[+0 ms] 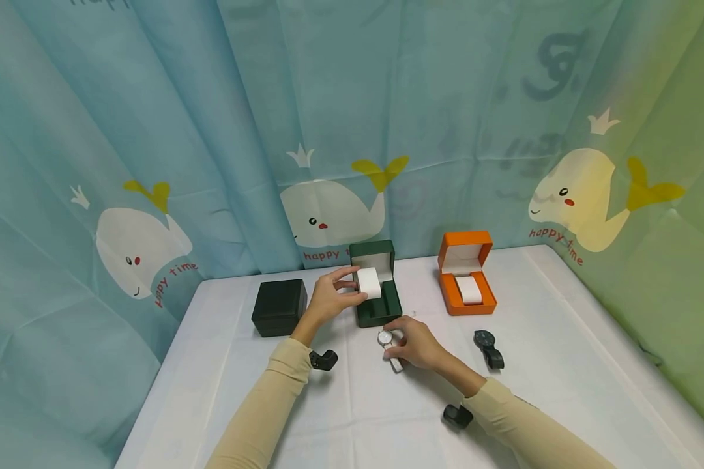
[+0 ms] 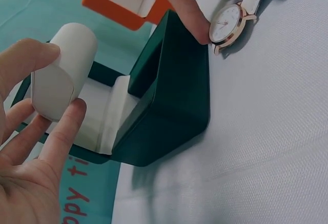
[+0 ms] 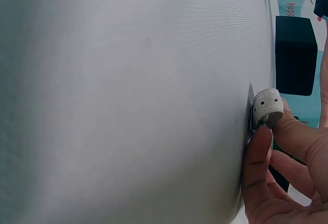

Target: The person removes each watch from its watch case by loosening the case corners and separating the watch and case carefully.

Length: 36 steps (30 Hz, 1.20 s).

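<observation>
White cushion is held between the thumb and fingers of the left hand, over the open green box.
Just in front of that box, low at the counter, a white-strapped watch is pinched by the right hand, its dial left visible. An orange box, lid raised and fitted with another white cushion, is set to the right; a closed black box is set to the left.
</observation>
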### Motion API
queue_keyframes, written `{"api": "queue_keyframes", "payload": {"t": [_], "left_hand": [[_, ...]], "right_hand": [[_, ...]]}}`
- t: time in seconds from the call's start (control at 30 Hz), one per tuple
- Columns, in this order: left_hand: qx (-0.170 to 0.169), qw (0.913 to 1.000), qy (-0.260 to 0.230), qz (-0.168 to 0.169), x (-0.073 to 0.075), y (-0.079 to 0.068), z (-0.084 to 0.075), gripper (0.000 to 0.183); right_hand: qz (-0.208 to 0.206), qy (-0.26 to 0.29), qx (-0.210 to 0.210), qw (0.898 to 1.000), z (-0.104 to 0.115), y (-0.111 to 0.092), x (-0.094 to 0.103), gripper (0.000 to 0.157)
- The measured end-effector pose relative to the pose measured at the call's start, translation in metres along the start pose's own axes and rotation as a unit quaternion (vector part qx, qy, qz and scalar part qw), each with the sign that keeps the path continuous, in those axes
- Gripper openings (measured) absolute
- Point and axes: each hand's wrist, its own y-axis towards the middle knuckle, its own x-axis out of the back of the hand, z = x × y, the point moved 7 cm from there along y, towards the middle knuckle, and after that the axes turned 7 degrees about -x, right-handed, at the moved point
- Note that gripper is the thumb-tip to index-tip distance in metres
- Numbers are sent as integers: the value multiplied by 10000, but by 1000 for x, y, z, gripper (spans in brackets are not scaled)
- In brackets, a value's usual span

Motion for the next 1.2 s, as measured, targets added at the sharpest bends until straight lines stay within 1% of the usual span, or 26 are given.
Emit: {"api": "queue_keyframes", "payload": {"t": [0.27, 0.43, 0.53, 0.7, 0.87, 1.2], "left_hand": [[-40, 10000, -9, -13, 1, 1, -3, 60], [-33, 10000, 7, -47, 3, 1, -5, 59], [-1, 10000, -9, -62, 3, 1, -5, 59], [8, 10000, -12, -84, 4, 0, -6, 60], [13, 10000, -11, -88, 5, -1, -6, 60], [29, 10000, -1, -47, 3, 0, -5, 61]], "right_hand": [[68, 2, 124, 9999, -1, 0, 2, 50], [94, 30, 88, 9999, -2, 1, 3, 52], [123, 79, 68, 9999, -2, 0, 3, 52], [138, 199, 191, 9995, 2, -2, 4, 50], [202, 456, 92, 9987, 1, -2, 7, 50], [195, 606, -23, 9980, -2, -1, 13, 51]]}}
